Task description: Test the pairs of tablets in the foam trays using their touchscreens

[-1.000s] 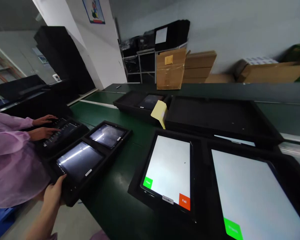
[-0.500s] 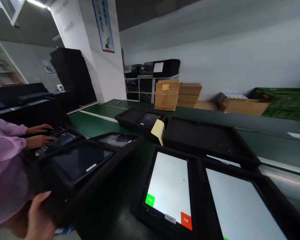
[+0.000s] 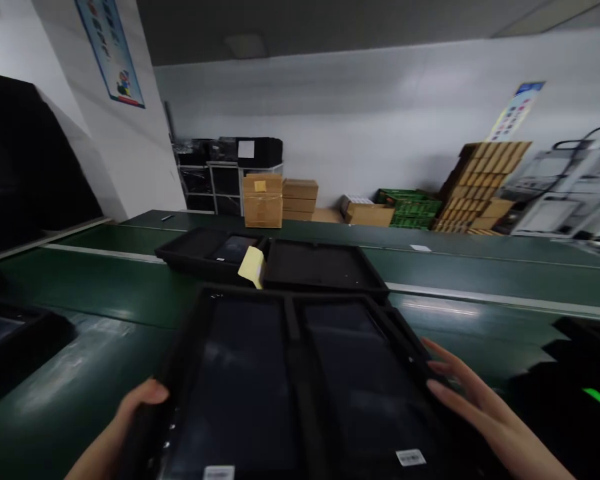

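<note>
A black tray [image 3: 300, 400] with two compartments lies across the front of my view. Each compartment bears a dark-screened tablet, the left tablet [image 3: 245, 380] and the right tablet [image 3: 363, 373], with a small white label near its lower edge. My left hand [image 3: 125, 420] grips the tray's left side, thumb on top and the other fingers hidden below. At the right side, my right hand [image 3: 475, 393] has its fingers against the rim. Part of another black tray shows beneath the right edge.
Beyond stand a flat black tray [image 3: 320, 267], a yellow paper [image 3: 253, 265] and another tray with a tablet [image 3: 200, 247], on the green conveyor table [image 3: 130, 287]. A black tray [image 3: 20, 347] is at left; dark stacked trays [image 3: 570, 380] with green glowing strips are at right.
The tray with two dark tablets has moved from the left to the front, above where the lit white screens were. My right hand has come into view at its edge. My view turned right.
</note>
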Motion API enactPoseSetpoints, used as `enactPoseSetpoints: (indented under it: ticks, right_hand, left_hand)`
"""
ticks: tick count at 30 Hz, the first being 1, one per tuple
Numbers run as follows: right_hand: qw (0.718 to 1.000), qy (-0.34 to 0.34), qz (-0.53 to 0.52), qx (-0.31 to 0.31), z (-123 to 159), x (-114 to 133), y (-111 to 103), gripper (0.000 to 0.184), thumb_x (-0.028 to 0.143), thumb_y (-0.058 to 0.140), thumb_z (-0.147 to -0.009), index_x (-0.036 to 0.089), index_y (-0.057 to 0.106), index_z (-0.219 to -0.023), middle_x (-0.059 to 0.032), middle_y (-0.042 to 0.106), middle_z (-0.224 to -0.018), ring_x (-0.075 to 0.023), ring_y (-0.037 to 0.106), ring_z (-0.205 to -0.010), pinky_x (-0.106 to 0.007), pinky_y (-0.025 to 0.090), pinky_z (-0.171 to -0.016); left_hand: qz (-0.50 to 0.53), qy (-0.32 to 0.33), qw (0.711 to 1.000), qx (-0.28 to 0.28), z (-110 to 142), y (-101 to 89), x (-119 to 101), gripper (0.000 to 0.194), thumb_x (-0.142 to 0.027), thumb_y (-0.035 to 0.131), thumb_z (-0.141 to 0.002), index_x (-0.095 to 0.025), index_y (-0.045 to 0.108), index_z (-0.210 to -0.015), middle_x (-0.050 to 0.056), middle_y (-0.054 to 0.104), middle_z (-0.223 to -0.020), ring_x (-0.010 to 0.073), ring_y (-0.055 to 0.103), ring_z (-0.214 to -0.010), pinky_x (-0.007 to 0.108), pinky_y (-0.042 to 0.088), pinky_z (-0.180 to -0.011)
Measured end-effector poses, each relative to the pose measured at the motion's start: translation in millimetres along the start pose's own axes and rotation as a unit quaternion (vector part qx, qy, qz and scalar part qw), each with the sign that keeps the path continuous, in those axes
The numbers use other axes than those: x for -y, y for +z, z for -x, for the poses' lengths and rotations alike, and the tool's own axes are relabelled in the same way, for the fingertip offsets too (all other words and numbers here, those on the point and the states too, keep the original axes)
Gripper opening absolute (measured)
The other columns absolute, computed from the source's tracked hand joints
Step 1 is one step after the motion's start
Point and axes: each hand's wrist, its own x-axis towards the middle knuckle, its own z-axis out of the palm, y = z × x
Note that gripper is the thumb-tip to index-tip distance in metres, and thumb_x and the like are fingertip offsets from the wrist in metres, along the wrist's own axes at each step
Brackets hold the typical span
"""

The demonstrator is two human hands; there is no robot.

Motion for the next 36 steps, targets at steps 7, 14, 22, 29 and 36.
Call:
enactPoseSetpoints:
  ticks: [7, 14, 22, 29, 36]
  right_hand:
    - [0.968, -0.119, 0.168, -0.146, 4, -50, -16, 0.055, 0.076, 0.058, -0.076, 0.032, 0.077, -0.102, -0.0099, 0.067, -0.123, -0.0412, 0.062, -0.119, -0.059, 0.056, -0.094]
    - [0.862, -0.232, 0.415, -0.179, -22, -65, 22, 0.064, 0.064, 0.038, -0.094, 0.012, 0.072, -0.107, -0.0261, 0.054, -0.139, -0.0540, 0.030, -0.143, -0.077, 0.045, -0.097]
    - [0.905, -0.279, 0.315, -0.062, -9, -50, 3, 0.042, 0.048, 0.052, -0.097, 0.029, 0.055, -0.134, -0.0081, 0.047, -0.154, -0.0397, 0.033, -0.148, -0.062, 0.061, -0.089]
    - [0.939, -0.162, 0.290, -0.085, -47, -51, 15, 0.049, 0.058, 0.052, -0.091, 0.022, 0.069, -0.121, -0.0112, 0.049, -0.152, -0.0420, 0.033, -0.147, -0.065, 0.051, -0.103]
    - [0.923, -0.171, 0.329, -0.103, -94, -51, 30, 0.046, 0.054, 0.057, -0.087, 0.014, 0.073, -0.103, -0.0169, 0.053, -0.147, -0.0427, 0.033, -0.145, -0.065, 0.042, -0.111]
  left_hand:
    - [-0.252, 0.300, 0.920, 0.012, -15, 78.4, -39, 0.052, -0.038, 0.064, -0.086, -0.032, 0.056, -0.137, 0.005, 0.047, -0.155, 0.0337, 0.043, -0.143, 0.050, 0.046, -0.110]
    - [-0.535, 0.479, 0.589, 0.371, -11, 184.6, -62, 0.047, -0.017, 0.047, -0.096, -0.030, 0.055, -0.141, 0.008, 0.049, -0.154, 0.0320, 0.035, -0.148, 0.063, 0.031, -0.117]
    - [-0.542, 0.492, 0.611, 0.302, -18, 201.0, -53, 0.024, -0.026, 0.046, -0.099, -0.028, 0.067, -0.108, 0.009, 0.059, -0.128, 0.0328, 0.038, -0.143, 0.070, 0.025, -0.117]
    - [-0.539, 0.502, 0.628, 0.251, -41, 207.9, -65, 0.035, -0.029, 0.041, -0.102, -0.031, 0.062, -0.129, 0.008, 0.053, -0.143, 0.0305, 0.034, -0.146, 0.063, 0.026, -0.120]
    - [-0.620, 0.364, 0.664, 0.205, -97, 274.4, -78, 0.074, -0.036, 0.059, -0.083, -0.006, 0.041, -0.149, 0.025, 0.046, -0.150, 0.0376, 0.039, -0.144, 0.059, 0.018, -0.123]
